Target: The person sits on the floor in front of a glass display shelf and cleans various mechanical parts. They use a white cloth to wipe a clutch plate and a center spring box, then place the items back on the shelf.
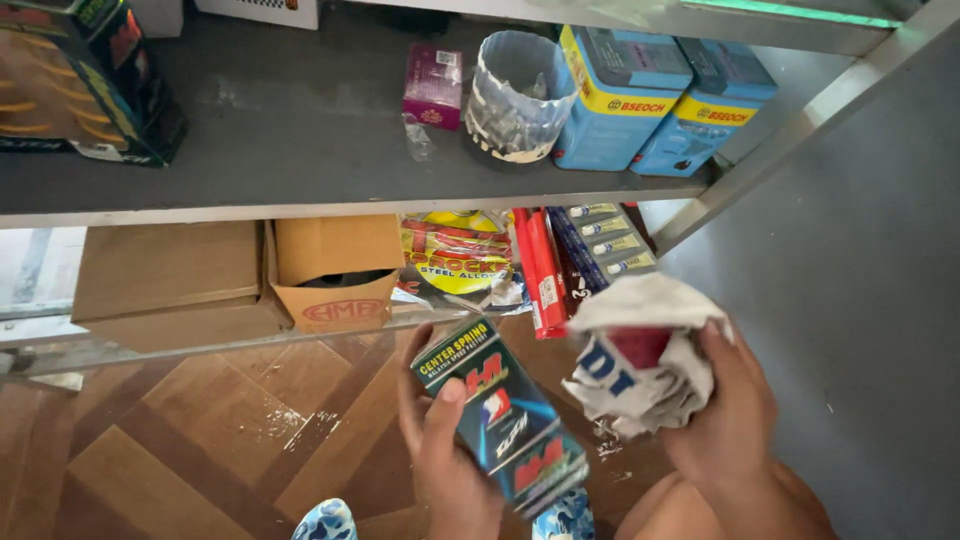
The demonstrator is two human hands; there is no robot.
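Below grey shelving [300, 205], left fingers [415, 385] clasp a dark box [505, 420]; right fingers [725, 365] clutch crumpled cloth [640, 370].

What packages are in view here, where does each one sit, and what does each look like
Dark glossy box: in the left hand, rectangular, red and green graphics.
Crumpled white cloth: in the right hand, blue and red print.
Two blue boxes: upper shelf, right, yellow bands.
Purple carton: upper shelf, middle, small.
Brown cardboard boxes: lower shelf, left.
Red packets: lower shelf, long, narrow.

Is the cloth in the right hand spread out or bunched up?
Bunched up: the white cloth is crumpled into a wad in the right hand.
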